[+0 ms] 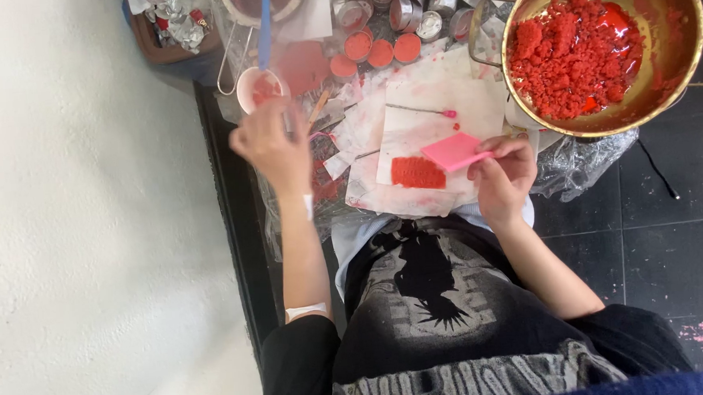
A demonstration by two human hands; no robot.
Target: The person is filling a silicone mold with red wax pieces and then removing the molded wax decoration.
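Looking down, we hold a flat pink plastic scraper card (454,151) pinched in our right hand (501,178), just beside a rectangular slab of grainy red paste (417,172) on stained white paper (443,108). Our left hand (272,144) hovers blurred, fingers loosely spread, near a small round white cup (257,87). A shiny brass-coloured metal bowl (684,36) holds crumbly red paste. Small round silver tins (402,12) cluster behind.

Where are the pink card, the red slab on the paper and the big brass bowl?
pink card (453,150), head view, middle of its flat face.
red slab (417,172), head view, its centre.
brass bowl (684,48), head view, bare inner wall at the right.
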